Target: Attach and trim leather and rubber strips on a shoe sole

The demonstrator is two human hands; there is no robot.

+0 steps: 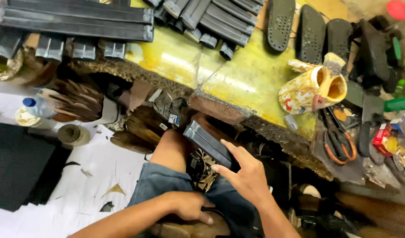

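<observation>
Fingers (231, 155) of the right hand (249, 176) pinch a dark folded strip (208, 143) lightly; it could slip onto the knee (169, 150).

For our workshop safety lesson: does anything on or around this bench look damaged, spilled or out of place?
Yes. The yellow bench has a ragged, crumbling front edge, and its top is split into uneven pieces. The pot lies tipped on its side, crusted with dried yellow drips. Offcuts litter the white floor sheet.

Worn yellow tabletop (251, 75), edge crumbling. On it: rows of dark grey folded strips (211, 17), three black studded shoe soles (310, 33), glue-smeared yellow pot (310, 90), orange-handled scissors (339, 141) at right.
</observation>
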